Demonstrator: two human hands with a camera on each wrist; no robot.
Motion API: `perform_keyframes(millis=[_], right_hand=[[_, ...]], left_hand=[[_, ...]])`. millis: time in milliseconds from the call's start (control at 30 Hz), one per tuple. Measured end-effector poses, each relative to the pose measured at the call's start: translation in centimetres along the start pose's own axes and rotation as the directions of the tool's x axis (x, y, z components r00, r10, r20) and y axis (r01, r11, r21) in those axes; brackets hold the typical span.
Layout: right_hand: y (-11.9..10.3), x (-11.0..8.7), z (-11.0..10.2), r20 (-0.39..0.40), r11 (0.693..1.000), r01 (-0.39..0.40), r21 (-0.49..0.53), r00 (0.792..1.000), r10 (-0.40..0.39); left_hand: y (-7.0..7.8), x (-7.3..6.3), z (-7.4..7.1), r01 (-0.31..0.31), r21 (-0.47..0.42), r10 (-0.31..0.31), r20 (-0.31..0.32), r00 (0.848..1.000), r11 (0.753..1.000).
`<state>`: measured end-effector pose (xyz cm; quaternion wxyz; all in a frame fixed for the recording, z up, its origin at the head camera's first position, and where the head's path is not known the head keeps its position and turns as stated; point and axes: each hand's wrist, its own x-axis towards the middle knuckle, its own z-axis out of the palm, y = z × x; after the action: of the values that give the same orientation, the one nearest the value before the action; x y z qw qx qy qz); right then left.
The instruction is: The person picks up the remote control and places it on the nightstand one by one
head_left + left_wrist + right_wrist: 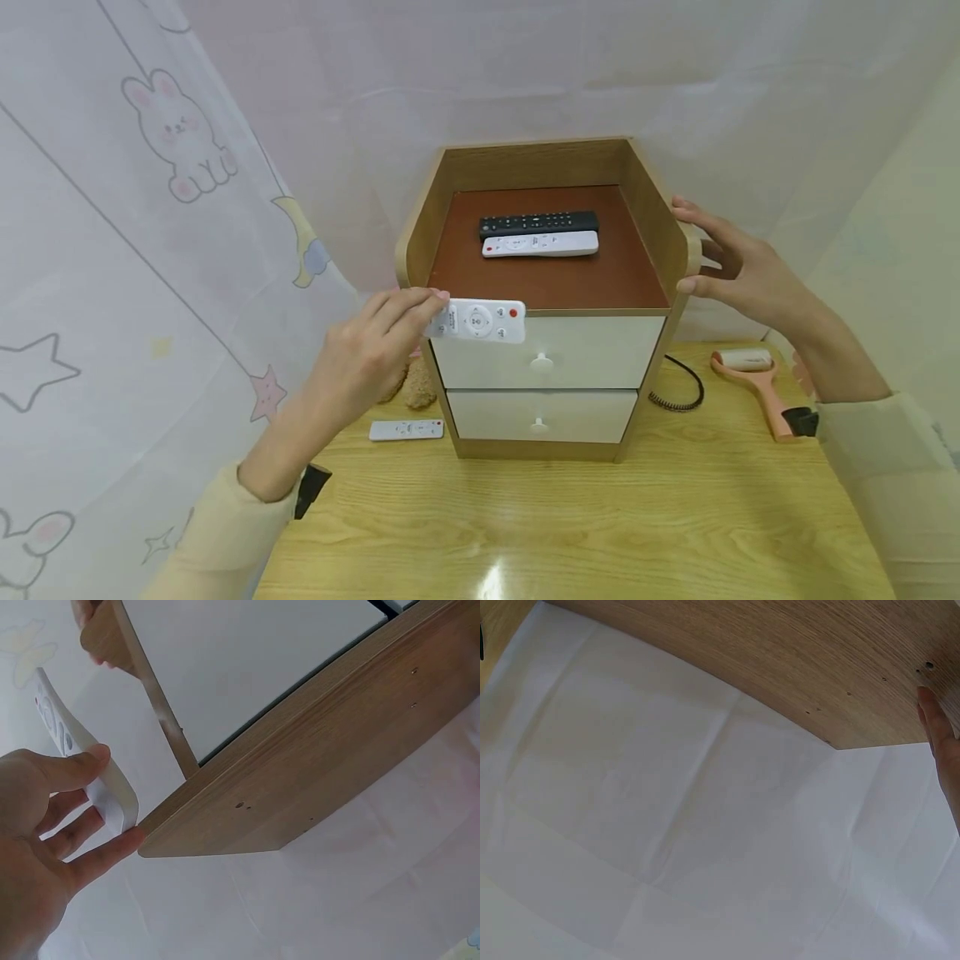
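My left hand (367, 350) pinches a white remote control (491, 321) by one end, in front of the cabinet's upper left edge. In the left wrist view the thumb and fingers hold that remote (82, 746) beside the wooden side panel (300, 757). A small two-drawer cabinet (543, 448) with an open top stands on the table. On its brown top shelf (540, 287) lie a black remote (540, 223) and a white remote (540, 244), side by side. Against the cabinet's right side panel rests my right hand (750, 267), its fingers extended, nothing held.
Another white remote (407, 430) lies on the wooden table (547, 517) left of the cabinet, near a brown fuzzy object (418, 385). To the right are an orange-handled lint roller (765, 387) and a dark coiled cord (678, 406). Pale curtains (375, 100) hang behind.
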<state>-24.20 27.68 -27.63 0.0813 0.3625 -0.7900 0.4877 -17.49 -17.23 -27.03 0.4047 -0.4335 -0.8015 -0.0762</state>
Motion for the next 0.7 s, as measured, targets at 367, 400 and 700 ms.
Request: perform_keyframes(millis=[367,400,700], right_hand=[[-0.1,-0.2,-0.2,-0.003,1.0,0.005,0.01,1.0,-0.005],[-0.1,-0.3,-0.2,-0.004,1.0,0.004,0.01,1.0,-0.003],[-0.1,-0.1,0.1,-0.008,0.998,0.031,0.046,1.0,-0.03]], left_hand=[[0.6,3.8,-0.2,-0.03,-0.047,0.032,0.043,0.999,0.998],[0.7,4.2,-0.1,-0.041,-0.05,0.043,0.047,0.998,0.998],[0.6,6.9,1.6,-0.077,-0.04,0.08,0.079,0.994,0.996]])
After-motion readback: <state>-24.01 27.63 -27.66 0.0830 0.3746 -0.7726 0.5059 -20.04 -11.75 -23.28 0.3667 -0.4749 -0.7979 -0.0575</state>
